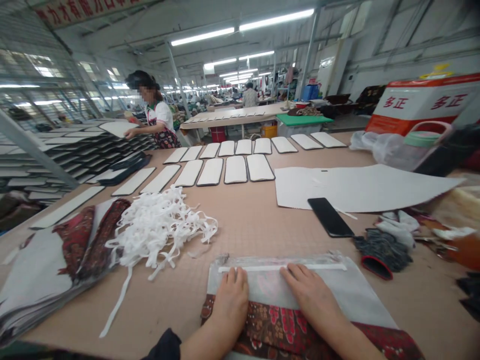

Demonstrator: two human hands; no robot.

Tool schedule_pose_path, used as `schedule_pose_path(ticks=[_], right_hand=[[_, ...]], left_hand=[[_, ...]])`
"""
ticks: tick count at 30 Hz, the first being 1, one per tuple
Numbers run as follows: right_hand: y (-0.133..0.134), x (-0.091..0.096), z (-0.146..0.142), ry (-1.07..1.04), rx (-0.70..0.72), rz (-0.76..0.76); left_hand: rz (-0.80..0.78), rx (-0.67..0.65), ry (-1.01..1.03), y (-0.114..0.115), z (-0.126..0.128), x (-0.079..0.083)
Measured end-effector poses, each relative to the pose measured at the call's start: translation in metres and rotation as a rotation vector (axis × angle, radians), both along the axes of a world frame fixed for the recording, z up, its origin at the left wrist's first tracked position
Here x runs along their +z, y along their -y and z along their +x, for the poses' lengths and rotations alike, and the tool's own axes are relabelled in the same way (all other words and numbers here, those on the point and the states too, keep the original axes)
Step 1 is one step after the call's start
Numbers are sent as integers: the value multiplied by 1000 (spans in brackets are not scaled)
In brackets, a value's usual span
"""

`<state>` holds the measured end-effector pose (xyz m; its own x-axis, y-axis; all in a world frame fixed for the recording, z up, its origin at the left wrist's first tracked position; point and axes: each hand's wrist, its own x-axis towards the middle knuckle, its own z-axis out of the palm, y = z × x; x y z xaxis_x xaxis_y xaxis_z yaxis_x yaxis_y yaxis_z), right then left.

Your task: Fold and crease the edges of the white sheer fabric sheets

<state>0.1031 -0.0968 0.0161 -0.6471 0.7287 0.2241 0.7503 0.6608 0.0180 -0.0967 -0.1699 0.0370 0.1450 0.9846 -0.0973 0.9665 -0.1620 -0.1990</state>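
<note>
At bottom centre, the left hand [231, 302] and right hand [311, 297] lie flat, fingers [296, 274] released, on a plastic-covered cloth panel [300, 285], while red 多正 reads on a white box [412, 105] at upper right and a red banner [82, 12] is cut off at upper left.

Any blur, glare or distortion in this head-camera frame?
Head view: strong wide-angle bowing toward the edges; ceiling lights bright without harsh glare; left hand and right hand fairly sharp; clutter at the right edge smeared.
</note>
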Motion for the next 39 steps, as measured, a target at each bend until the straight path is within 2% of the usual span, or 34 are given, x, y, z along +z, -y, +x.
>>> schedule_pose_path(ticks=[3,6,10,17,23,26,29,34,39], right_hand=[[7,2,-15,39,-27,38],[14,-1,-32,1,28,65],[14,-3,-36,-34,45,22],[2,12,-6,2,8,-51],[-17,8,61,65,-176,-6],[-24,4,84,65,-189,-19],[-23,3,83,105,-193,-32],[-17,11,61,250,-251,-18],[-22,26,54,328,-237,-129]], left_hand=[[23,55,-4,4,-2,1],[27,102,-7,5,0,1],[12,108,26,7,-3,2],[15,130,17,6,-12,5],[35,93,17,2,-18,2],[16,94,1,0,-19,3],[15,88,-32,-4,-16,5],[3,35,-110,-11,-8,7],[-19,16,-115,-19,-5,7]])
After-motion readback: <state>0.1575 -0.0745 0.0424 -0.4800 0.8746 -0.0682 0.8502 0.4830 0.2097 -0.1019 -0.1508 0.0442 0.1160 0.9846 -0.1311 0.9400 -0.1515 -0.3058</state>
